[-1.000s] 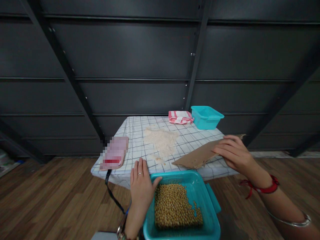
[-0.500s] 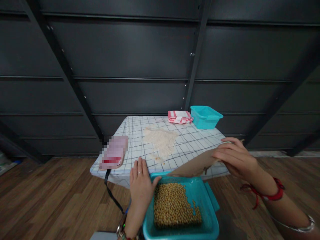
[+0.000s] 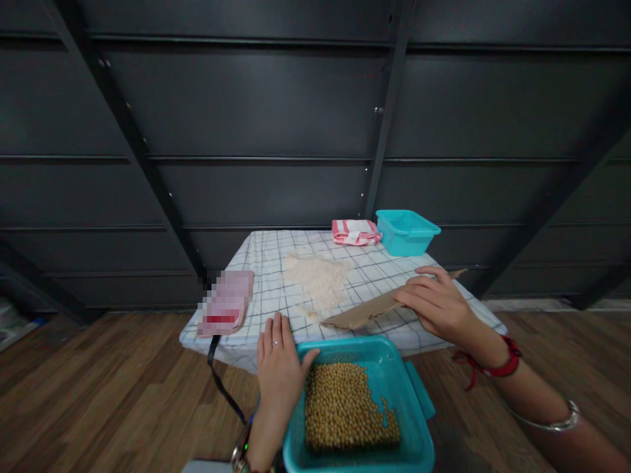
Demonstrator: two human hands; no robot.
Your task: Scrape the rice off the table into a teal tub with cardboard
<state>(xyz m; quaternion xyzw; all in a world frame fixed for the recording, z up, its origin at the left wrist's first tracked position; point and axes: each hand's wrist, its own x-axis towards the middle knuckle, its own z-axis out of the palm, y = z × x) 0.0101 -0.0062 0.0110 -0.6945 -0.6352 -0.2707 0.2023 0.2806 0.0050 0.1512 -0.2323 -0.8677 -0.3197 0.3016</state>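
The right hand (image 3: 436,305) grips a cardboard piece (image 3: 369,310) at four o'clock from the pale powder (image 3: 320,279); the left hand (image 3: 280,368) (fingers straight, unclenched) rests at ten o'clock on the teal bin (image 3: 384,374).

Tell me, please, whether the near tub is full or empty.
Neither: the near tub is partly filled. Beans cover much of its bottom, but a bare patch shows beside them.

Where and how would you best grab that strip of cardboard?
Probably near its right end, coming from the right, where the right hand holds it: the cardboard strip is long, flat and thin, so it should pinch easily, leaving the left end free near the pale powder.
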